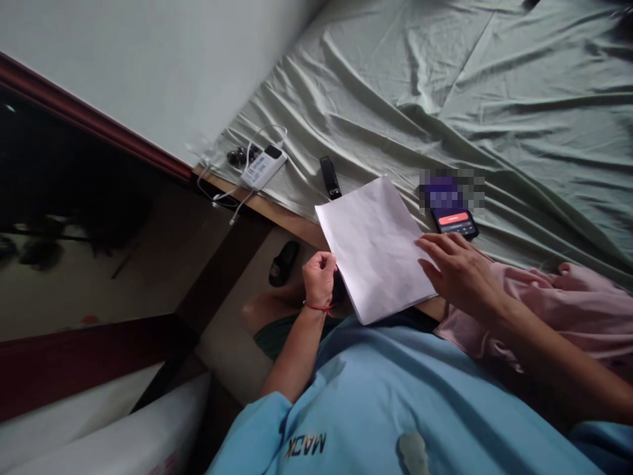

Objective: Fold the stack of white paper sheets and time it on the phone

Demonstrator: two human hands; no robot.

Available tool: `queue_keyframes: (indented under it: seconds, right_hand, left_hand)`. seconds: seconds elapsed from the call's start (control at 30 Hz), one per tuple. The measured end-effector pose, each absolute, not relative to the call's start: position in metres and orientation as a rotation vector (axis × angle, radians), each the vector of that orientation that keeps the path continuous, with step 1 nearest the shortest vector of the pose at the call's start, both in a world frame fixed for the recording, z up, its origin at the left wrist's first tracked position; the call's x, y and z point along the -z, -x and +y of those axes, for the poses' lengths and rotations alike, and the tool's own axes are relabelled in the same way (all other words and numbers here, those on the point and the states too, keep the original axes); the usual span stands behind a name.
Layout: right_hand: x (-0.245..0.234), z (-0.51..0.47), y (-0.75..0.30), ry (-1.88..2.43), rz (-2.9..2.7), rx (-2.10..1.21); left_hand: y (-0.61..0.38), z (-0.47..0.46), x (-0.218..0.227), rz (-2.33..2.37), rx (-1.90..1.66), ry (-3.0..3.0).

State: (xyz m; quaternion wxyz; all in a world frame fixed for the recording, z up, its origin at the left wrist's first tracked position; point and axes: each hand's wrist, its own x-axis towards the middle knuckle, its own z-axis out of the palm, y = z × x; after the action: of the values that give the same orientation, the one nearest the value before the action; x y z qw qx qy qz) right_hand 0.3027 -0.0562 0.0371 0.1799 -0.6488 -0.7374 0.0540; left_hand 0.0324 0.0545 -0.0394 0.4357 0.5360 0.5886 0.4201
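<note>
A white sheet of paper (376, 247), seemingly with more sheets beneath it, lies tilted at the bed's edge in front of my body. My left hand (319, 277) is closed at the paper's left edge, thumb and fingertips pinched against it. On the opposite side, my right hand (462, 270) is open, its fingers stretched out over the right edge of the paper. Just beyond the paper's upper left corner lies a long black object (330, 178), shaped like a stapler. A phone (452, 221) with a lit screen rests beyond my right hand.
A white power strip (264, 168) with cables lies near the wooden bed edge (297, 224). Pink cloth (558, 310) is bunched under my right forearm. A wrinkled green sheet (386, 86) covers the bed. On the floor sits a black slipper (283, 264).
</note>
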Motion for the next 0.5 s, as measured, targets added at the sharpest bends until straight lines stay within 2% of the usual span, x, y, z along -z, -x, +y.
queue_keyframes:
  seconds: [0.2,0.5]
  right_hand:
    - [-0.035,-0.037,-0.298,1.914,-2.338,-0.365]
    - [-0.022,0.001,-0.290,2.184,-1.944,-0.415]
  left_hand:
    - [-0.026,0.053,0.046,1.470,-1.025,-1.315]
    - [-0.019,0.051,0.031,1.406,-1.018,-1.456]
